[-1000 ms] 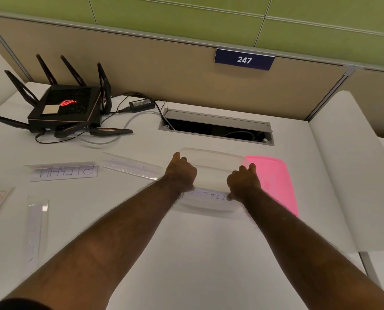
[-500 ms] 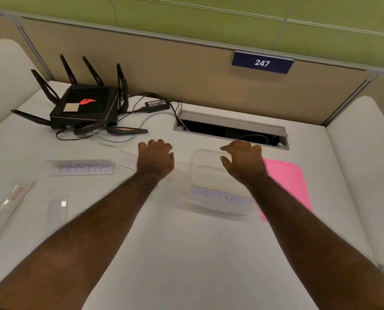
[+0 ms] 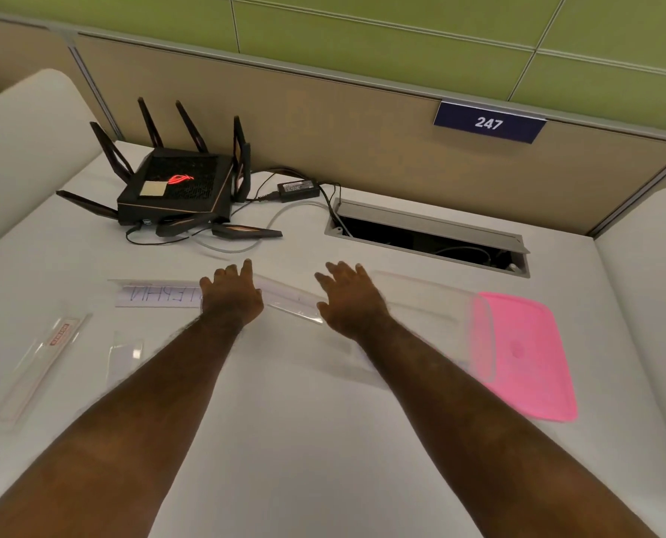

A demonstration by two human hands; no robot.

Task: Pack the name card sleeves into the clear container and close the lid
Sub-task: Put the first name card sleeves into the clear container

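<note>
4 sleeves on desk, 1 container, 1 lid.
Left hand and right hand spread, palms down over clear sleeve; grip unclear. Clear container beside pink lid, uncovered.

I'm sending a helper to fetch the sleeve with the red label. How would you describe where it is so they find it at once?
Start at the black router at the back left of the white desk, then come straight toward the near left edge. The long clear sleeve lies there at a slant. Unlike the other sleeves, it carries a small red label near its far end.
</note>
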